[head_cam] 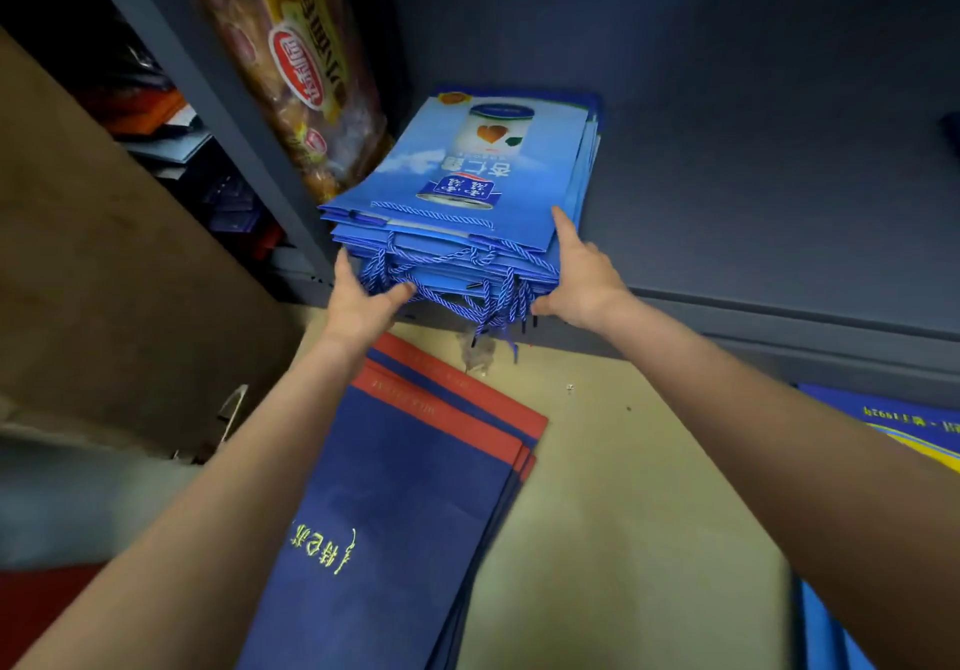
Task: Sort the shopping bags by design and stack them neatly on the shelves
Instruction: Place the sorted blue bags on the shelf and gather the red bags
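Two hands (358,300) (582,280) grip flat glossy blue bag stack (467,176), probably paper.

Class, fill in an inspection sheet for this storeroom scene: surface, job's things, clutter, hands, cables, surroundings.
Surface: grey shelf, bare to the right of the stack.
Job's things: light-blue bag stack on the shelf, cord handles hanging over its front edge; navy-and-red bags on the floor below.
Clutter: small scraps on the floor.
Hands: left hand and right hand hold the stack's near corners.
Cables: nothing seen.
Surroundings: snack-print bag leaning left of the stack; cardboard at left.
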